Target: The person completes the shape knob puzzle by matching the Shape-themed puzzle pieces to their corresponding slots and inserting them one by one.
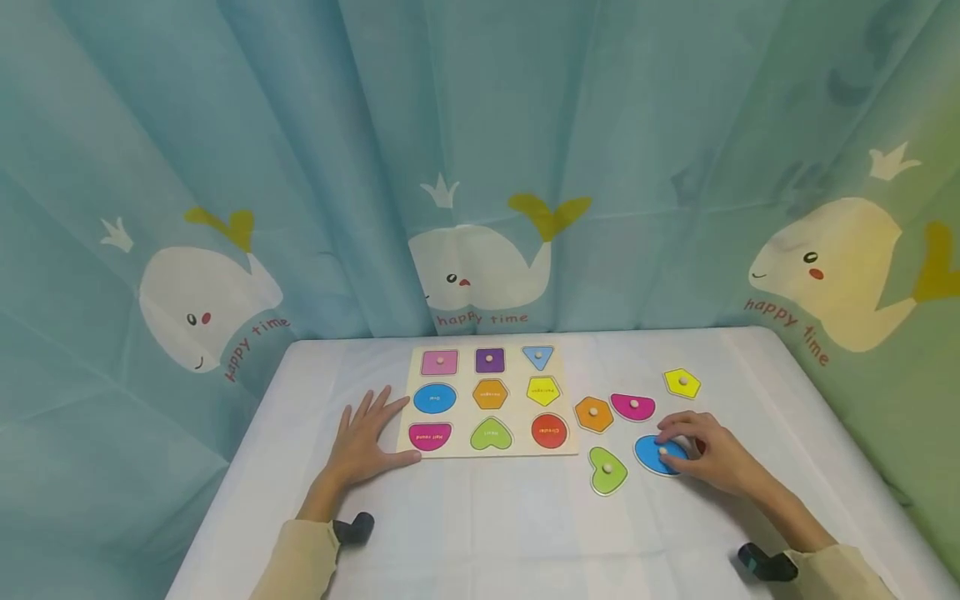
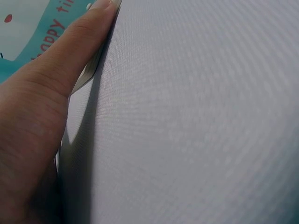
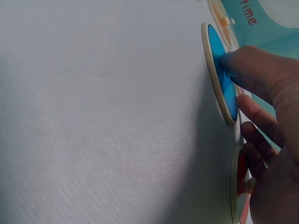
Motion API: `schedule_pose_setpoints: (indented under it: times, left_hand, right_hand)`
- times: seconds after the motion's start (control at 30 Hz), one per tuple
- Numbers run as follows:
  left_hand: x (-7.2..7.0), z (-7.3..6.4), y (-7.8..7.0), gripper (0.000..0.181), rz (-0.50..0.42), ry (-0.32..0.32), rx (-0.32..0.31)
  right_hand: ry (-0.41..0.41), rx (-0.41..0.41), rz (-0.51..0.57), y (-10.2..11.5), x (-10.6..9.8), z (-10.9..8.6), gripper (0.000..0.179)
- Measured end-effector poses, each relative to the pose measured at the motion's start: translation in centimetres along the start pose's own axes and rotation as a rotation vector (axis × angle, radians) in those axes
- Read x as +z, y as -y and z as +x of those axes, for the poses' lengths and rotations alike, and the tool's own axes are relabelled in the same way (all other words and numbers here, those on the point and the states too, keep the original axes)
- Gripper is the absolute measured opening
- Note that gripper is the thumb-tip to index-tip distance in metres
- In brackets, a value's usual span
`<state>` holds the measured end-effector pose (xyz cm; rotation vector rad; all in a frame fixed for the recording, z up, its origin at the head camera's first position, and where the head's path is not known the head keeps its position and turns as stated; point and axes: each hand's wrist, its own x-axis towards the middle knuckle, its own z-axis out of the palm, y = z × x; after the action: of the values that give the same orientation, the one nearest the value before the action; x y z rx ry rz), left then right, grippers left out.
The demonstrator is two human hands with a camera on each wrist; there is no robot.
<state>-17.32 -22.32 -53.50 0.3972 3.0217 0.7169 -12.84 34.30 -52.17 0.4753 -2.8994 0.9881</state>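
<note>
Blue oval piece (image 1: 647, 455) on the right side of the table (image 1: 480, 525), under the right hand (image 1: 712, 457); that thumb and forefinger are curled in at its knob (image 1: 663, 451), pinching it, thumb touching the blue face in the right wrist view. Can't tell if the piece is lifted or flat. Red piece (image 3: 241, 163) right by the other right-hand fingers, mostly hidden under the hand from above. Pink half-round piece (image 1: 626, 407) just past the right fingertips and to their left, orange hexagon piece (image 1: 594, 419) further left beside it. Green heart piece (image 1: 607, 478) left of the right thumb, slightly nearer the person. Yellow pentagon piece (image 1: 681, 390) beyond the right forefinger, apart from the rest. Shape board (image 1: 461, 417) well left of the right fingers, flat, printed labels up in six recesses; pink rectangle (image 1: 439, 367), purple square (image 1: 490, 368) and light blue triangle (image 1: 537, 363) sit in its far row, beyond the left fingertips and to their right. Left hand (image 1: 360, 446) spread, nothing grasped, forefinger and thumb resting at the board's left edge. Wrist camera (image 1: 360, 529) and cream sleeve (image 1: 300, 554) behind the left fingers. Blue whale-print curtain (image 1: 637, 83) beyond both hands' fingers.
</note>
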Motion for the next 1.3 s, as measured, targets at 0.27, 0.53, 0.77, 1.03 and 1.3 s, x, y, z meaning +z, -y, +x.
schedule_pose_setpoints:
  times: [0.27, 0.53, 0.77, 1.03, 1.3]
  left_hand:
    - [0.1, 0.0, 0.3, 0.098, -0.001, -0.015, 0.016]
    - [-0.1, 0.1, 0.2, 0.098, -0.006, -0.002, 0.005]
    - [0.1, 0.1, 0.4, 0.098, 0.008, 0.004, 0.002]
    - [0.4, 0.0, 0.6, 0.098, 0.014, 0.002, -0.004]
    - [0.4, -0.2, 0.5, 0.099, 0.024, -0.022, 0.009]
  right_hand:
    - [0.017, 0.023, 0.028, 0.1, -0.2, 0.0, 0.019]
    - [0.008, 0.02, 0.037, 0.1, -0.2, -0.1, 0.019]
    - [0.044, 0.047, 0.047, 0.5, -0.5, 0.3, 0.017]
    - [0.03, 0.009, 0.03, 1.5, -1.2, 1.3, 0.019]
    - [-0.021, -0.033, 0.025, 2.9, -1.7, 2.9, 0.019]
